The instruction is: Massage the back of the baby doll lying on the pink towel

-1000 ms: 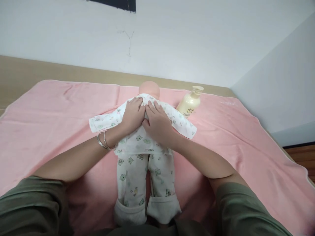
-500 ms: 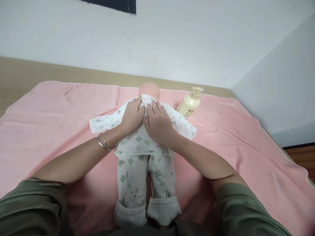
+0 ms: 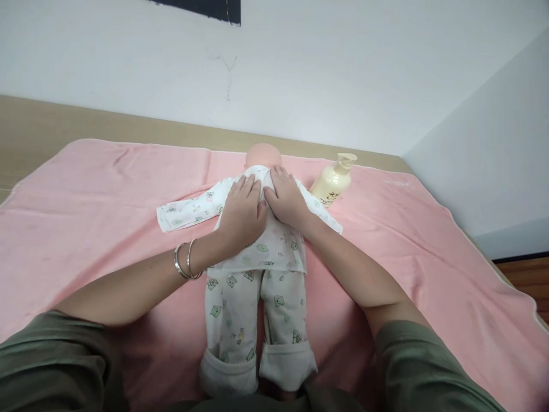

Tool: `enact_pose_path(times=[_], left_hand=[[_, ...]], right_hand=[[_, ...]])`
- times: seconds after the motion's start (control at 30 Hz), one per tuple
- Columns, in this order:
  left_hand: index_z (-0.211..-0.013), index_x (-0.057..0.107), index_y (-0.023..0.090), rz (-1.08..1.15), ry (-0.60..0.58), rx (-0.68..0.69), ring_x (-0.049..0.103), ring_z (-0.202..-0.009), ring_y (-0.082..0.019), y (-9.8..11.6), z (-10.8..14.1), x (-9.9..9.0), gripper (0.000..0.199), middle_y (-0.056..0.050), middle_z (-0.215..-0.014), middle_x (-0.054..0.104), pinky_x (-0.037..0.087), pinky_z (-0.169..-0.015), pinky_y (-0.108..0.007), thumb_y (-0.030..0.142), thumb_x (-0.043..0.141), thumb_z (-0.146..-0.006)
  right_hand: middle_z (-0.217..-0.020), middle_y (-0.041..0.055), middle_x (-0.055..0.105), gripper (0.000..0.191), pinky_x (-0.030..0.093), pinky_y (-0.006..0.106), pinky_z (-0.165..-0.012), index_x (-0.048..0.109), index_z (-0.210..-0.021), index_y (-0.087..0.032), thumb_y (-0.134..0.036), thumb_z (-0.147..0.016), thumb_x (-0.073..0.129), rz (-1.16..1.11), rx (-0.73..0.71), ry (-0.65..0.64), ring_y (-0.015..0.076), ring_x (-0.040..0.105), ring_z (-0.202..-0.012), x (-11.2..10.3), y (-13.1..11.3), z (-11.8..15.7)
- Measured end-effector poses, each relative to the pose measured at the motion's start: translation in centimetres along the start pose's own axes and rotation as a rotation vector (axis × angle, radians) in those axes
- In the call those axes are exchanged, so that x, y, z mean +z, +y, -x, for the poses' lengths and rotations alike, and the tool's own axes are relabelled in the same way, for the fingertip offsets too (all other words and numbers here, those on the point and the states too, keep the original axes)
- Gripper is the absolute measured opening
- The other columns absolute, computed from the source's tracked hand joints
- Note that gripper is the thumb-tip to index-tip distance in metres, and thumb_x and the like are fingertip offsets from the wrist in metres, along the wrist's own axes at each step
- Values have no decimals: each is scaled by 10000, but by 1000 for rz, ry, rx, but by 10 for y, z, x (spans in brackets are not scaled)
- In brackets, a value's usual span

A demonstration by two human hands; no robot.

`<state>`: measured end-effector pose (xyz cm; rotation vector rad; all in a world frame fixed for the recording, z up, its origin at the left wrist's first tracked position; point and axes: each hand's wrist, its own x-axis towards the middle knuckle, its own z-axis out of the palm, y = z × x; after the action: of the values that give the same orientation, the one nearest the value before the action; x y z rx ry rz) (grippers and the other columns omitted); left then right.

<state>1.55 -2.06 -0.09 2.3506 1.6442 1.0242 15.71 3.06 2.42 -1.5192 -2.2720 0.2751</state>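
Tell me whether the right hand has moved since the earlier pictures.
Yes: judged against the cream pump bottle, the right hand has shifted forward and slightly right, nearer the doll's head.

Doll (image 3: 261, 260), one: smooth, pinkish, rounded head (image 3: 263, 154) at 12 o'clock; laid out full length on pink cloth (image 3: 98, 200). White long-sleeved top (image 3: 281, 243), small green animal print; sleeves (image 3: 191, 212) spread towards 9 and 3 o'clock. Matching trousers (image 3: 238, 309), legs straight towards 6 o'clock, side by side; cuffs (image 3: 227, 372) plain, broadly turned up.
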Motion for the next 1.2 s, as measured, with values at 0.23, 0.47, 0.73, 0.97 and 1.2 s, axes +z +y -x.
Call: enact_pose_path(times=[0.23, 0.47, 0.73, 0.97, 1.2], left_hand=[[-1406, 541, 65, 47, -55, -145, 476, -1417, -335, -19, -24, -3, 569, -189, -1481, 554, 338, -1250, -516, 283, 334, -923], [-1322, 599, 126, 88, -3, -198, 526, -1359, -297, -28, -27, 3, 510, -159, -1423, 607, 366, -1227, -496, 278, 323, -922], [-1374, 566, 78, 49, 17, -191, 493, -1389, -282, -24, -26, 5, 563, -162, -1458, 579, 341, -1244, -455, 324, 313, -936], [-1346, 580, 80, -9, 9, -150, 520, -1363, -301, -21, -24, 0, 515, -175, -1430, 598, 377, -1215, -486, 293, 323, -954], [-1244, 620, 29, -215, -39, 75, 540, -1321, -358, -1, -7, -11, 460, -243, -1351, 611, 422, -1143, -527, 218, 302, -971]], right_hand=[[-1546, 260, 443, 550, 298, 562, -1235, 453, -1473, 25, -232, -1003, 330, 190, -115, 107, 376, 390, -1472, 7, -28, 36], [-1583, 180, 431, 548, 262, 506, -1289, 484, -1478, -25, -225, -992, 333, 101, -213, 70, 300, 308, -1540, 9, -30, 41], [-1604, 202, 388, 599, 255, 541, -1267, 429, -1510, -13, -318, -996, 377, 14, -18, 72, 349, 309, -1528, 5, -8, 11], [-1583, 202, 421, 555, 277, 529, -1251, 478, -1473, -43, -312, -995, 393, 24, -50, 88, 347, 357, -1503, 6, -6, 12], [-1569, 215, 433, 557, 347, 531, -1215, 464, -1475, -44, -341, -1008, 392, 81, -180, 9, 345, 375, -1491, -3, 7, 2]])
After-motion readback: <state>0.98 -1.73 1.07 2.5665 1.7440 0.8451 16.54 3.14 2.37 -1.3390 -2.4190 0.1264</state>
